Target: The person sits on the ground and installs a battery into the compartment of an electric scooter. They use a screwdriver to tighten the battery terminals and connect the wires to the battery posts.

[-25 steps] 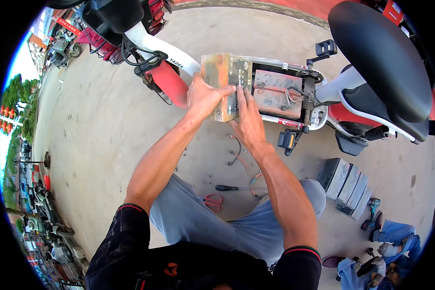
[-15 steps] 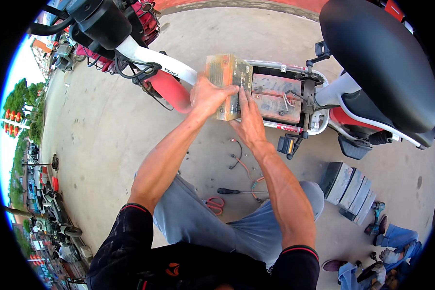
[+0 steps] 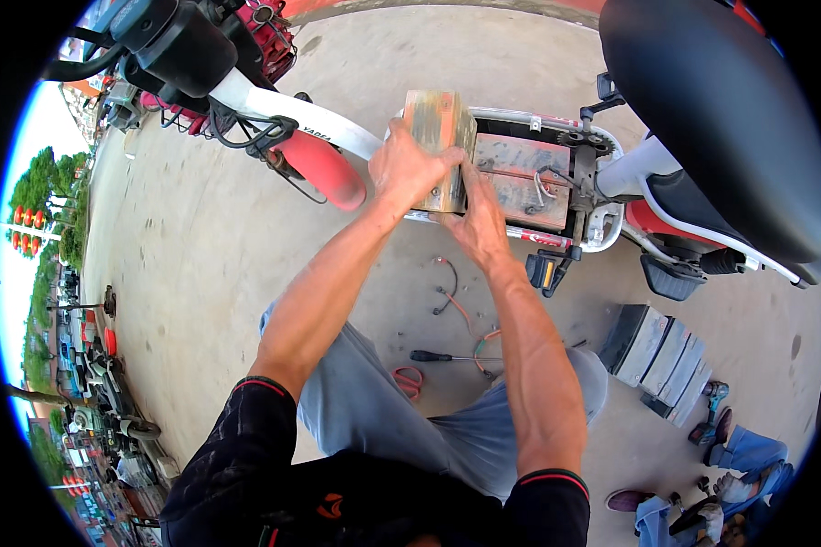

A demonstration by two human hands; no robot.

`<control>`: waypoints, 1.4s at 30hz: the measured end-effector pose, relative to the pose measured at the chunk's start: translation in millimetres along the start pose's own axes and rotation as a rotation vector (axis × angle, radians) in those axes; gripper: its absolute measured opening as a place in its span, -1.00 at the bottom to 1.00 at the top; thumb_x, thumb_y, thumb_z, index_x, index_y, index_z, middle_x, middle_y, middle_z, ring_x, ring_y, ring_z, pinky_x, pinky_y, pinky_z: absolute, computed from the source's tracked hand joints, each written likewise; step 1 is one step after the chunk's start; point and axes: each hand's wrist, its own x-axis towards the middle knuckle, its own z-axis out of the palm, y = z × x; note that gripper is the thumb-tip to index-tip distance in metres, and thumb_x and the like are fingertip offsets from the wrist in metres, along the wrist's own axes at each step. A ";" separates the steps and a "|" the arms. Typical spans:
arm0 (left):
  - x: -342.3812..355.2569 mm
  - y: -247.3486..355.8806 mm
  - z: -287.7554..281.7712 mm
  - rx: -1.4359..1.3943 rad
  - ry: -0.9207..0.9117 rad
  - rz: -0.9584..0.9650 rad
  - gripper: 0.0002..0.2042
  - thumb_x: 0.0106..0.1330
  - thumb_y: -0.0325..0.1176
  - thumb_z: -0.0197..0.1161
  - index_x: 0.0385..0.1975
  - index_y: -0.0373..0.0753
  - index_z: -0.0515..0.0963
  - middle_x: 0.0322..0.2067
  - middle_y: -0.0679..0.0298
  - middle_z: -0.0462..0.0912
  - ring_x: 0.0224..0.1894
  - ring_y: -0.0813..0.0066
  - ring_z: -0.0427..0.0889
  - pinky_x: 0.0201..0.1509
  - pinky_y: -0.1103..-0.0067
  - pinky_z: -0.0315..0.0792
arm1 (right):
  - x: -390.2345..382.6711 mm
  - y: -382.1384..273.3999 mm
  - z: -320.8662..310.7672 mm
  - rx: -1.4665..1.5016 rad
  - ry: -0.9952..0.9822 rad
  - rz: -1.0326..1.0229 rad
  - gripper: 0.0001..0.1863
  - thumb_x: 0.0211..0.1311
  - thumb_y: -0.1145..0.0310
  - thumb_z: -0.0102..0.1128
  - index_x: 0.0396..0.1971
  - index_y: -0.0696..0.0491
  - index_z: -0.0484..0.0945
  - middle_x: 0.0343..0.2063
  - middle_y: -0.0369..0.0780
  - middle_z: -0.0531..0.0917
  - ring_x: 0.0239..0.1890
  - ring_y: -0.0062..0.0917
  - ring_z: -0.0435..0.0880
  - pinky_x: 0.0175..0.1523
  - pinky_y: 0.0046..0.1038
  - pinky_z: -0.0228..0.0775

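Note:
Both my hands grip a dusty box-shaped battery [image 3: 433, 117] with an orange stripe, at the front end of an electric bike's open frame bay. My left hand [image 3: 405, 170] wraps its left side. My right hand [image 3: 480, 221] holds its lower right edge, the thumbs close together. The battery stands tilted in the bay's front part; its underside is hidden. Right beside it, grimy red-and-grey batteries [image 3: 524, 169] lie in the bay with short loose wires on top. The metal frame rail [image 3: 529, 235] runs along the near side.
A black seat [image 3: 716, 118] overhangs at right, a pedal [image 3: 547, 272] juts nearby. On the ground lie a screwdriver [image 3: 442, 357], red-handled scissors [image 3: 409, 381] and a cable [image 3: 465, 314]. Several grey batteries [image 3: 661, 360] and a cordless drill [image 3: 710, 415] sit right, near another person's legs [image 3: 748, 447].
The battery has tipped and turned in my hands, its dark printed side swinging mostly out of sight. It has shifted slightly right and sits closer against the bay.

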 end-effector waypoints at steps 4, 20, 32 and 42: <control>16.8 -17.8 -5.7 -0.118 -0.056 -0.037 -0.07 -0.05 0.11 0.61 0.15 -0.59 0.46 -0.02 -0.25 0.73 0.03 -0.09 0.76 0.16 0.27 0.59 | 3.5 -7.0 21.6 -0.169 0.101 -0.048 0.15 -0.11 0.41 0.69 0.55 0.13 0.22 0.39 0.01 0.45 0.38 -0.07 0.43 0.48 -0.11 0.28; 24.7 -18.2 35.2 -0.016 -0.058 0.009 0.08 -0.04 0.18 0.54 0.34 -0.58 0.32 0.07 -0.24 0.68 0.14 -0.13 0.71 0.22 0.25 0.56 | 0.4 1.2 11.1 -0.296 0.114 -0.015 0.01 -0.11 0.44 0.67 0.46 0.12 0.38 0.44 -0.16 0.46 0.52 -0.21 0.32 0.52 -0.14 0.15; 43.1 -41.5 71.0 -0.053 -0.017 -0.003 -0.09 -0.03 0.07 0.59 0.19 -0.53 0.45 -0.01 -0.17 0.74 0.07 -0.05 0.75 0.21 0.28 0.55 | 7.8 34.2 25.0 -0.228 0.121 -0.052 0.06 -0.16 0.52 0.66 0.49 0.08 0.36 0.51 -0.20 0.38 0.54 -0.23 0.30 0.52 -0.14 0.15; 42.0 -38.4 77.7 -0.178 0.068 0.040 -0.14 -0.10 0.03 0.59 0.07 -0.58 0.48 -0.01 -0.22 0.66 0.15 -0.11 0.62 0.25 0.17 0.49 | 10.4 27.8 26.8 -0.290 0.143 -0.022 -0.03 -0.12 0.63 0.57 0.44 0.14 0.40 0.49 -0.16 0.39 0.56 -0.18 0.28 0.54 -0.10 0.18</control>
